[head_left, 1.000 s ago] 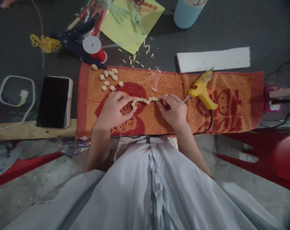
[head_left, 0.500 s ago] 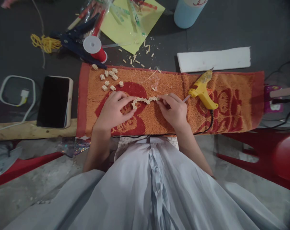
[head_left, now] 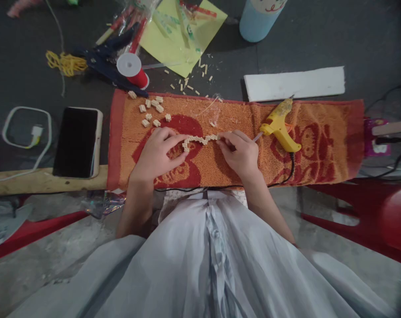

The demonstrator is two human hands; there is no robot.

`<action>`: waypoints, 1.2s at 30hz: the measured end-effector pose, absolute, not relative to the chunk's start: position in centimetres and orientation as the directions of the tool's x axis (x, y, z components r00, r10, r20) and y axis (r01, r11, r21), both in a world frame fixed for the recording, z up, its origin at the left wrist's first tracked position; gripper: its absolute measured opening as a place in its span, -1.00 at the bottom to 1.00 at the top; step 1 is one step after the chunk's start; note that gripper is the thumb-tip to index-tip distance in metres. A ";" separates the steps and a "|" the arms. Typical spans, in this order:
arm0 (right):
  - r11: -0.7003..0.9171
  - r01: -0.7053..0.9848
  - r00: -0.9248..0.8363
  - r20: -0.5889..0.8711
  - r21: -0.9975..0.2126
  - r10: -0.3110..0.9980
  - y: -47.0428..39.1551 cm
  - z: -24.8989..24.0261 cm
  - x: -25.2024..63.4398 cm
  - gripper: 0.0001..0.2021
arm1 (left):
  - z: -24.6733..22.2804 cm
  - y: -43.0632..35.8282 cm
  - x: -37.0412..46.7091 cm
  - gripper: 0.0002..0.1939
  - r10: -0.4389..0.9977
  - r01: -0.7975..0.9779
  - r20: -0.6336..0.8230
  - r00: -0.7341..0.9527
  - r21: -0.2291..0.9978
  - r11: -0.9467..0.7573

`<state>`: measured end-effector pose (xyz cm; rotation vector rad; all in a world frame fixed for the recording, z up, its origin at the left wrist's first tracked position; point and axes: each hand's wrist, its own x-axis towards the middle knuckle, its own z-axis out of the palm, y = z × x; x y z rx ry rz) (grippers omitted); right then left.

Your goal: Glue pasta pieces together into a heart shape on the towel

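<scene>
A wavy chain of small pale wooden pieces (head_left: 204, 140) stretches between my hands above an orange and red towel (head_left: 227, 163). My left hand (head_left: 162, 152) pinches its curled left end between thumb and fingers. At the other end, the fingertips of my right hand (head_left: 239, 152) close on the chain. Several small clusters of pale sticks (head_left: 154, 104) lie on the towel's upper left part. To the right of my right hand rests a yellow hot glue gun (head_left: 280, 126), a clear glue stick poking out of its back.
Beyond the towel are a red thread spool (head_left: 137, 75), dark-handled pliers (head_left: 107, 66), yellow paper (head_left: 173, 39), stick bits (head_left: 187, 84), a white board (head_left: 295, 83) and a blue bottle (head_left: 258, 20). A phone (head_left: 77, 142) and white cable (head_left: 49, 132) lie left. The glue gun's cord (head_left: 291, 170) runs along the towel's front edge.
The view has shifted very slightly. Both hands keep their hold on the chain, and nothing else has visibly moved.
</scene>
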<state>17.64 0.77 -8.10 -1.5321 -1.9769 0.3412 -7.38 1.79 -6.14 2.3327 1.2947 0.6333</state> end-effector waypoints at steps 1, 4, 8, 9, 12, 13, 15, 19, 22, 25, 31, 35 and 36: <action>0.299 0.783 -0.148 0.303 -0.546 0.941 0.8 -8.1 17.7 -0.84 | -6.1 1.8 -7.4 -0.68 0.862 0.684 0.193 0.469 0.537 -0.493; 0.302 0.776 -0.151 0.302 -0.555 0.941 0.8 -8.2 17.7 -0.85 | -6.1 1.8 -7.3 -0.68 0.864 0.692 0.188 0.467 0.530 -0.490; 0.309 0.771 -0.148 0.314 -0.557 0.938 0.8 -8.1 17.7 -0.85 | -6.1 1.8 -7.3 -0.69 0.859 0.692 0.202 0.471 0.519 -0.502; 0.310 0.772 -0.149 0.316 -0.555 0.937 0.8 -8.1 17.7 -0.85 | -6.1 1.8 -7.3 -0.69 0.857 0.692 0.205 0.473 0.516 -0.505; 0.312 0.774 -0.151 0.318 -0.551 0.936 0.8 -8.1 17.7 -0.86 | -6.1 1.8 -7.3 -0.69 0.858 0.694 0.199 0.474 0.516 -0.503; 0.312 0.775 -0.151 0.318 -0.550 0.936 0.8 -8.1 17.7 -0.86 | -6.1 1.8 -7.3 -0.69 0.859 0.694 0.197 0.473 0.517 -0.501; 0.309 0.777 -0.148 0.318 -0.548 0.936 0.8 -8.1 17.6 -0.86 | -6.1 1.8 -7.3 -0.69 0.862 0.696 0.192 0.470 0.520 -0.496; 0.300 0.785 -0.145 0.310 -0.543 0.940 0.8 -8.1 17.6 -0.86 | -6.1 1.8 -7.4 -0.68 0.865 0.696 0.184 0.466 0.527 -0.487; 0.304 0.784 -0.148 0.314 -0.541 0.938 0.8 -8.1 17.6 -0.86 | -6.1 1.8 -7.4 -0.68 0.861 0.689 0.190 0.473 0.529 -0.495; 0.313 0.781 -0.150 0.324 -0.541 0.934 0.8 -8.1 17.6 -0.86 | -6.1 1.8 -7.4 -0.68 0.860 0.692 0.194 0.473 0.522 -0.499; 0.299 0.786 -0.145 0.308 -0.542 0.940 0.8 -8.2 17.7 -0.86 | -6.0 1.8 -7.4 -0.68 0.860 0.705 0.195 0.471 0.504 -0.500; 0.304 0.784 -0.147 0.313 -0.541 0.938 0.8 -8.1 17.6 -0.86 | -6.0 1.8 -7.4 -0.68 0.861 0.700 0.190 0.472 0.512 -0.497; 0.308 0.783 -0.149 0.319 -0.541 0.936 0.8 -8.1 17.6 -0.86 | -6.0 1.8 -7.5 -0.67 0.860 0.698 0.190 0.473 0.515 -0.497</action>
